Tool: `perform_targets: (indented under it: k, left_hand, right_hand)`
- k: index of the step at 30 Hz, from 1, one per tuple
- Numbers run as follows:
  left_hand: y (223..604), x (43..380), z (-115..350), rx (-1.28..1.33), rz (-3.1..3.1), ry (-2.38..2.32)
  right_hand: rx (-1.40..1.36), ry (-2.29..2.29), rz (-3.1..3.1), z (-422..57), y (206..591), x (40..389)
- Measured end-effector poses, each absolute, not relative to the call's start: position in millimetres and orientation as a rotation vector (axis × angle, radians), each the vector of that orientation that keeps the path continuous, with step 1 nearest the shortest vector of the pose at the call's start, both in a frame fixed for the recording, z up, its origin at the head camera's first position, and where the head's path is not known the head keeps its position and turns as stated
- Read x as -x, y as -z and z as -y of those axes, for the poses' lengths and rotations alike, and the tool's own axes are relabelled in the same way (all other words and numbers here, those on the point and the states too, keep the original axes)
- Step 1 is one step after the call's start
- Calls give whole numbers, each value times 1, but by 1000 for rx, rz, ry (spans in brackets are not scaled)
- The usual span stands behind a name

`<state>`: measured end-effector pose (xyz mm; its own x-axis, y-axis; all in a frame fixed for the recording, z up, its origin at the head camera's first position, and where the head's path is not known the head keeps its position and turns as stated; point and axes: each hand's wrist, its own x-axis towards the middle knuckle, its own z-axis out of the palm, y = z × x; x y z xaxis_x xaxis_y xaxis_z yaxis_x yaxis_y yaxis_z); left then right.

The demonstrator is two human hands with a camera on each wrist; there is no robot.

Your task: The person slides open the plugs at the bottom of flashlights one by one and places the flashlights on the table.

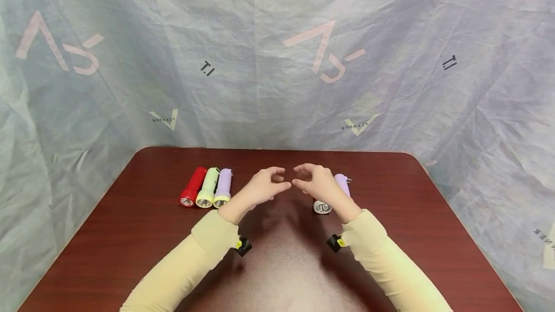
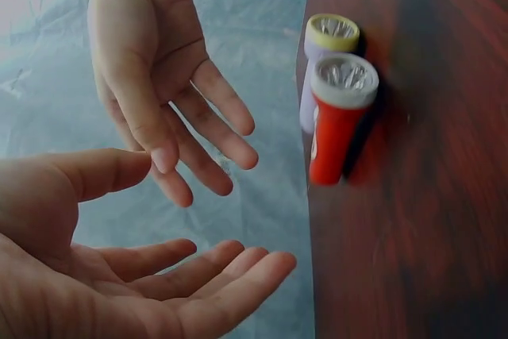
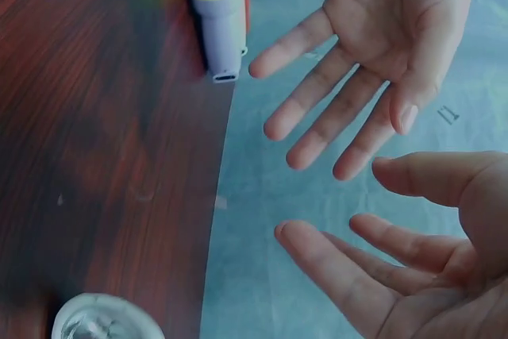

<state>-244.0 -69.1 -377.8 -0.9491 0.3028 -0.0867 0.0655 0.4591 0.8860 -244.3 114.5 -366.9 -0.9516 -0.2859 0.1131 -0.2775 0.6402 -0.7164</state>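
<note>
Currently my left hand (image 1: 263,187) and right hand (image 1: 320,183) hang empty above the table (image 1: 282,273), fingers loosely spread. Three flashlights (image 1: 209,188) lie together at left; at right, my right hand partly blocks a purple flashlight (image 1: 343,183) and a white-rimmed red flashlight (image 2: 336,136). Printed cloth (image 1: 251,61) hangs beyond the far edge.

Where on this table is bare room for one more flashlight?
The table is bare between the sleeves, and from the right lavender flashlight to the table's right edge. Crowded places: left, where red flashlight, green flashlight and left lavender flashlight sit close together; and near the right hand, by the white-headed flashlight.
</note>
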Motion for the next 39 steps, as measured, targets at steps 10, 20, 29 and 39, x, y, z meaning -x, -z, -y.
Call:
perform_targets:
  k: [10, 20, 29, 39]
  left_hand:
    - [372, 242, 106, -318, -2719, -1391]
    - [370, 239, 151, -263, -2817, -1263]
    - [372, 242, 182, -172, -2831, -1180]
    - [381, 244, 201, -79, -2839, -1049]
  right_hand:
    - [486, 1492, -2687, -89, 363, 253]
    - [534, 1729, -2439, -54, 372, 256]
    - [471, 1822, -2243, -29, 383, 260]
    - [291, 1889, -1980, -1, 398, 264]
